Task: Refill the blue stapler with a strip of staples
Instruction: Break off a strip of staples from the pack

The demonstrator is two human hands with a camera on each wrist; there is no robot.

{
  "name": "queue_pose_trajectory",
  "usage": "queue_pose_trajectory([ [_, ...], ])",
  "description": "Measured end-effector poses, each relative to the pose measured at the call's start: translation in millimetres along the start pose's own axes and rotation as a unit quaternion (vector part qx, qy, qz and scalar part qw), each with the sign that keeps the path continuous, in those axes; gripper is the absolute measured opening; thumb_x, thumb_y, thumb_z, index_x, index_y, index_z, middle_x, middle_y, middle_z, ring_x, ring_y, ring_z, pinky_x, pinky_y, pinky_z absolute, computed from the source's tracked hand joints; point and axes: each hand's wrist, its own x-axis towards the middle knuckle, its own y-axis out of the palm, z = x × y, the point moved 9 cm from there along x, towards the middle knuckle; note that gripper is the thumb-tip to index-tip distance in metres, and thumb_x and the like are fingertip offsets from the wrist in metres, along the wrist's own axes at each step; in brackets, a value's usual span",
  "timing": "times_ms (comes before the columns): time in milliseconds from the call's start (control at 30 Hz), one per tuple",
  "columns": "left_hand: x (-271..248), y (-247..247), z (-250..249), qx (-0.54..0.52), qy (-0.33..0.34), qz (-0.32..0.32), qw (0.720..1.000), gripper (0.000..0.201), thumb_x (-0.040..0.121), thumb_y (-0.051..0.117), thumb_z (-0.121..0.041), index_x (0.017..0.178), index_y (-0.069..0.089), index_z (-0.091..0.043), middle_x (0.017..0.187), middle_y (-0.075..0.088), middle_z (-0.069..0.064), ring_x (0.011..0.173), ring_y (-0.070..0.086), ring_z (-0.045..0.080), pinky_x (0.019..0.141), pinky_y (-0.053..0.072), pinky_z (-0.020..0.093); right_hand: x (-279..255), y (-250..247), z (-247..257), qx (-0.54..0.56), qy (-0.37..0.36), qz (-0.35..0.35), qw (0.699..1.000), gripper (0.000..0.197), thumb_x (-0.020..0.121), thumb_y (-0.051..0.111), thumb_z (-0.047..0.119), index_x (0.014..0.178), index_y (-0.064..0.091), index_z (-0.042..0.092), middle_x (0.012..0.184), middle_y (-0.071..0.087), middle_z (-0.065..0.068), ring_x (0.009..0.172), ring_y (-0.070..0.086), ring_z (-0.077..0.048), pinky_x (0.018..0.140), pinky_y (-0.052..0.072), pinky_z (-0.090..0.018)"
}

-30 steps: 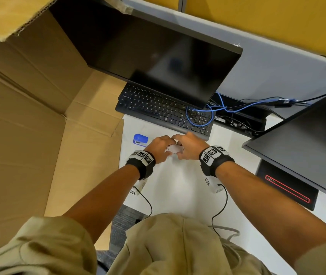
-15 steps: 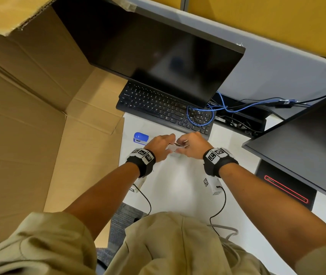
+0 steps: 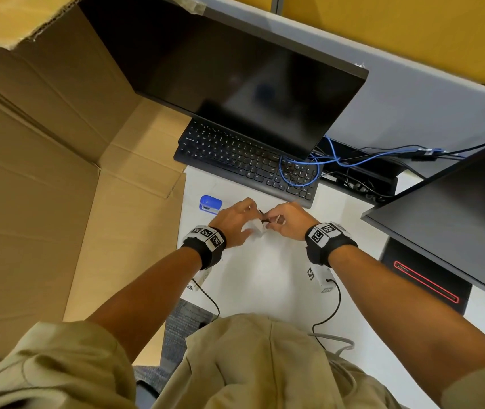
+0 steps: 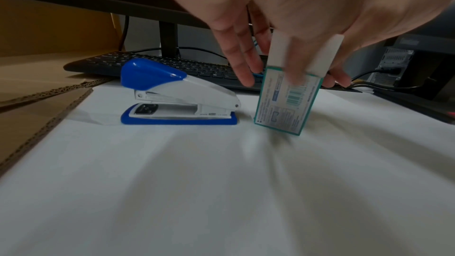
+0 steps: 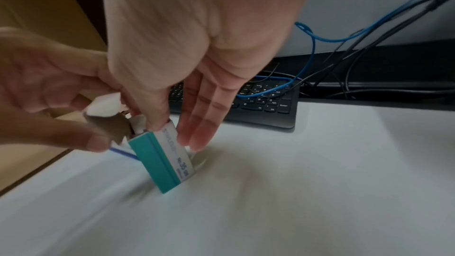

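Note:
The blue and white stapler stands closed on the white desk, just left of my hands; its blue cap shows in the head view. My left hand holds a small teal-edged staple box upright on the desk, with its white inner tray sticking out of the top. My right hand pinches at the open top end of the box with the thumb, its other fingers straight beside it. No strip of staples shows clearly.
A black keyboard with a looped blue cable lies just beyond my hands, under a dark monitor. Flattened cardboard covers the left. A second dark monitor overhangs the right. Wrist cables trail toward me.
Both hands have edged slightly away from me toward the keyboard, staying together on the box. The stapler has not moved.

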Motion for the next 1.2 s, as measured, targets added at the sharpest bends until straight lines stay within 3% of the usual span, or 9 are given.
queue_pose_trajectory([
  [133,-7,-1,1,-0.039,0.004,0.016,0.999,0.041,0.077,0.069,-0.052,0.098,0.068,-0.017,0.117,0.051,-0.002,0.078,0.06,0.017,0.075,0.052,0.027,3,0,9,-0.059,-0.014,0.016,0.998,0.022,0.087,0.065,0.019,0.106,0.073,0.023,0.085,0.071,0.0,0.071,0.059,-0.015,0.064,0.046,-0.024],
  [233,-7,3,9,-0.049,-0.02,0.027,0.998,0.032,0.086,0.064,-0.04,0.087,0.072,-0.01,0.117,0.053,0.0,0.078,0.063,0.02,0.077,0.056,0.034,8,0,12,-0.084,-0.001,0.021,0.996,0.02,0.085,0.066,0.031,0.101,0.074,0.021,0.086,0.07,0.001,0.073,0.061,-0.016,0.065,0.05,-0.029],
  [367,-3,7,11,-0.049,-0.032,0.031,0.998,0.022,0.087,0.064,-0.028,0.102,0.065,-0.011,0.118,0.052,0.001,0.083,0.063,0.027,0.078,0.057,0.037,12,4,13,-0.099,0.037,0.017,0.994,0.019,0.076,0.073,0.038,0.08,0.074,0.019,0.076,0.068,-0.001,0.07,0.061,-0.021,0.063,0.055,-0.036],
  [500,0,11,9,-0.037,-0.047,0.045,0.997,0.046,0.084,0.067,-0.026,0.128,0.053,-0.02,0.126,0.048,0.005,0.088,0.062,0.029,0.08,0.056,0.039,14,9,10,-0.096,0.066,0.021,0.993,0.022,0.075,0.075,0.036,0.07,0.074,0.015,0.068,0.066,-0.006,0.066,0.061,-0.024,0.058,0.054,-0.036],
  [600,1,15,7,-0.026,-0.051,0.06,0.997,0.049,0.085,0.066,-0.026,0.131,0.05,-0.022,0.126,0.046,0.006,0.087,0.062,0.031,0.08,0.056,0.04,15,11,10,-0.108,0.077,0.033,0.991,0.025,0.077,0.067,0.029,0.061,0.068,0.01,0.059,0.059,-0.009,0.06,0.06,-0.03,0.053,0.054,-0.036],
  [667,2,16,6,-0.021,-0.054,0.057,0.997,0.047,0.085,0.065,-0.025,0.129,0.051,-0.02,0.126,0.046,0.007,0.086,0.063,0.032,0.08,0.057,0.042,13,13,13,-0.118,0.081,0.038,0.989,0.028,0.076,0.063,0.024,0.054,0.056,0.009,0.058,0.052,-0.009,0.057,0.057,-0.032,0.047,0.046,-0.032],
  [867,0,20,6,-0.007,-0.06,0.028,0.998,0.047,0.082,0.066,-0.025,0.126,0.051,-0.021,0.119,0.05,0.009,0.081,0.064,0.037,0.074,0.058,0.045,7,12,13,-0.07,0.149,0.009,0.986,0.021,0.074,0.063,0.016,0.062,0.046,0.009,0.072,0.046,-0.013,0.063,0.049,-0.031,0.051,0.033,-0.026],
  [1000,-1,21,7,-0.007,-0.084,0.02,0.996,0.052,0.085,0.063,-0.036,0.131,0.047,-0.021,0.122,0.051,0.009,0.089,0.063,0.036,0.078,0.057,0.045,3,9,14,-0.049,0.198,-0.015,0.979,0.022,0.075,0.069,0.013,0.072,0.048,0.008,0.08,0.046,-0.012,0.066,0.051,-0.031,0.056,0.04,-0.029],
  [1200,-3,18,9,-0.021,-0.118,0.012,0.993,0.057,0.085,0.062,-0.037,0.135,0.042,-0.019,0.128,0.05,0.009,0.1,0.061,0.035,0.084,0.055,0.042,-2,3,25,-0.111,0.154,-0.066,0.98,0.012,0.082,0.061,0.009,0.074,0.052,0.005,0.086,0.056,-0.017,0.078,0.058,-0.038,0.061,0.042,-0.034],
])
